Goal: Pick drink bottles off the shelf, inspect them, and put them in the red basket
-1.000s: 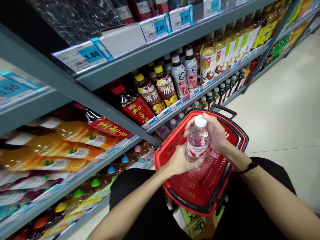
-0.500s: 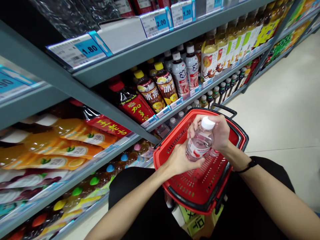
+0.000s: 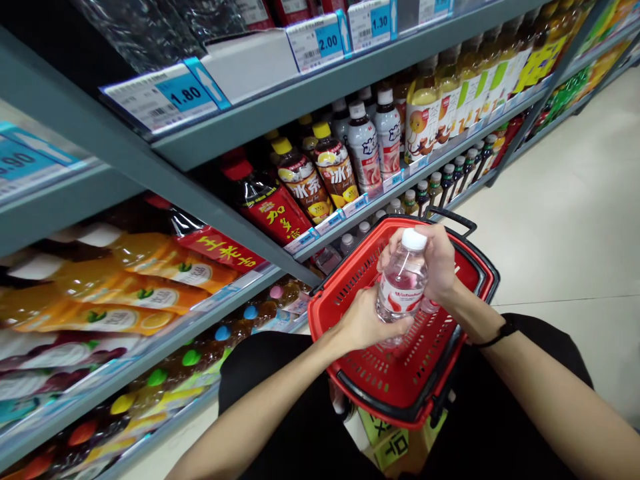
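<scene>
My left hand point(image 3: 364, 321) is wrapped round the lower body of a clear water bottle point(image 3: 403, 297) with a red and white label, its thumb lying across the near side. My right hand point(image 3: 440, 263) is closed about the upper right side, close to the white cap point(image 3: 415, 239), which sits on the bottle. Fingertips show at the bottle's far left side. Both hands are above a red plastic shopping basket point(image 3: 361, 393) with slotted walls and a black rim. Something clear and pinkish by the right wrist is mostly hidden.
Grey store shelves point(image 3: 345, 100) run along the left, packed with drinks, among them orange juice bottles point(image 3: 165, 300) and iced tea bottles point(image 3: 305, 180). Price tags line the shelf edges. The basket's black handle point(image 3: 457, 223) sticks out at its far end. Pale floor point(image 3: 565, 240) lies to the right.
The bottle has turned slightly in my hands, so its label faces me more and stands more upright. My right hand has shifted a little left and down. The view has moved slightly.
</scene>
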The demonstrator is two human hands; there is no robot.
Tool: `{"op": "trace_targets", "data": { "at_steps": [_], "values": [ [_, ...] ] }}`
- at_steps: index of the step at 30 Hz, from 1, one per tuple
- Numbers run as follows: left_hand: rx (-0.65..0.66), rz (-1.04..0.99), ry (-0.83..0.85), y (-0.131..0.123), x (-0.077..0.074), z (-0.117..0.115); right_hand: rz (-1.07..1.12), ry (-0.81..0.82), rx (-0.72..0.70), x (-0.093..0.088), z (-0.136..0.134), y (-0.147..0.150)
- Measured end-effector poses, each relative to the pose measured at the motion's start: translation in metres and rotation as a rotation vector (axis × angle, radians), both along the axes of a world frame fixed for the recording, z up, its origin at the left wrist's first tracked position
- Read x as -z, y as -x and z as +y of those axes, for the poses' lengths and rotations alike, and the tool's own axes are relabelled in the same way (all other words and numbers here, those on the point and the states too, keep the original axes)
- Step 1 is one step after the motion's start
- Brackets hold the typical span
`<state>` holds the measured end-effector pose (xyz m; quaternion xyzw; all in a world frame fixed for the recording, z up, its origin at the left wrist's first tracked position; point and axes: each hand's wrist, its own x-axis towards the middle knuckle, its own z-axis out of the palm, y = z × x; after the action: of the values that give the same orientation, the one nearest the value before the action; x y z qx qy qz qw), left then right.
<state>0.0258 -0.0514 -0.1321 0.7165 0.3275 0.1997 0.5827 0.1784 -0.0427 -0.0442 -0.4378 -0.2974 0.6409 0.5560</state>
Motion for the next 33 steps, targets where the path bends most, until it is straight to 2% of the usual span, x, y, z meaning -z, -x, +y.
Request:
{"op": "trace_targets", "data": {
  "at_steps": [5, 14, 33],
  "values": [
    [0.028, -0.059, 0.038, -0.002, -0.001, -0.001, -0.004, 0.039, 0.037, 0.001, 0.0, 0.0],
    [0.055, -0.149, 0.071, -0.004, 0.008, -0.002, -0.021, 0.072, 0.083, 0.002, 0.002, 0.001],
    [0.064, -0.21, 0.123, -0.006, 0.016, -0.002, -0.098, -0.002, 0.01, 0.005, 0.001, -0.002]
  ]
}}
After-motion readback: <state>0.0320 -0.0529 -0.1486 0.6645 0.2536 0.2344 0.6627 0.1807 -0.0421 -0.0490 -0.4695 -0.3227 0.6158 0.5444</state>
